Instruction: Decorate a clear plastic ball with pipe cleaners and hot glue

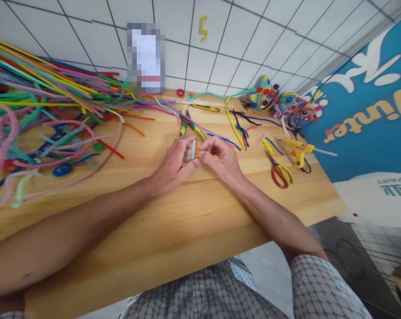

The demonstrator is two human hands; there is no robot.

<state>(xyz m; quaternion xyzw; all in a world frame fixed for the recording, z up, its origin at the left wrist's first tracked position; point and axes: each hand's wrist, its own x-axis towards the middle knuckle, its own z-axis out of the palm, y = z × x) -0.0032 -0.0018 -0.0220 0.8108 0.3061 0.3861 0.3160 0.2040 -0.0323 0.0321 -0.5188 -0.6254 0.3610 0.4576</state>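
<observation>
Between my hands, over the wooden table, is a small rounded translucent piece (187, 155) with a light blue pipe cleaner (193, 149) and an orange pipe cleaner (196, 149) round it, side by side. My left hand (175, 165) grips this piece from the left, fingers over its top and thumb below. On the other side, my right hand (222, 158) is closed in a pinch at the orange pipe cleaner, its fingertips touching that edge. Just beyond my hands lie pliers (188, 120) with green and yellow handles. The far side of the held piece is hidden.
A large heap of coloured pipe cleaners (54, 97) covers the left. Right of my hands lie scissors (279, 173) and a yellow glue gun (298, 152). A yellow cutter (205, 107) and decorated colourful balls (266, 97) sit near the tiled wall (240, 44).
</observation>
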